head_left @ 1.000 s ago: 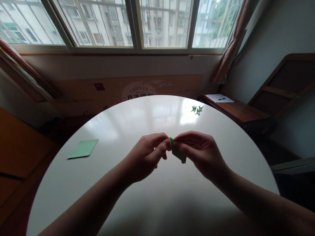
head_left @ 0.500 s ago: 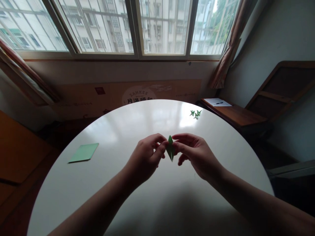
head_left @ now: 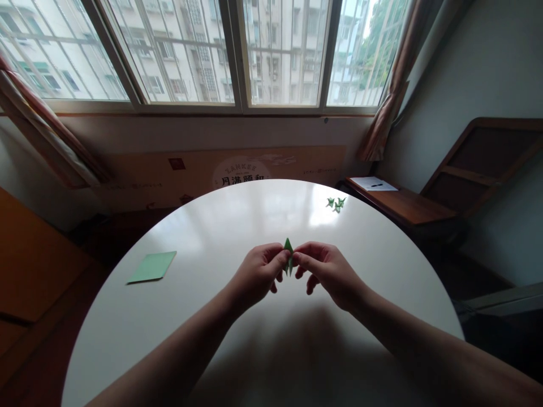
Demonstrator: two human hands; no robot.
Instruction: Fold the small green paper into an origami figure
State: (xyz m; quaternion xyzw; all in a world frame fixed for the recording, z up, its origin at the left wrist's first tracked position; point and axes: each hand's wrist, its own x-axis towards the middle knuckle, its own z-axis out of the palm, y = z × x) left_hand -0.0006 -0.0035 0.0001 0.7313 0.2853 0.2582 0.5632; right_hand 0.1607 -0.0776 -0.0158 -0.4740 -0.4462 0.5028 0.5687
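nearly closed, the left hand (head_left: 261, 268) and right hand (head_left: 331, 270) pinch folded green paper (head_left: 288, 245), partly hiding it; pale sheets (head_left: 151, 267) lie left on the counter (head_left: 148, 322), small green figures (head_left: 337, 207) beyond.

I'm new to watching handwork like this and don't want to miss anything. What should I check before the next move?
1. Left hand holding the folded green paper: ok, pinched between thumb and fingers.
2. Right hand firmly gripping it too: cannot tell; fingertips are at the paper's right side.
3. Creases sharp and even: cannot tell; too small and partly covered.
4. Small green folded pieces out of the hands' way: ok, near the table's far edge.
5. Light green square paper apart from the hands: ok, lying to the left.
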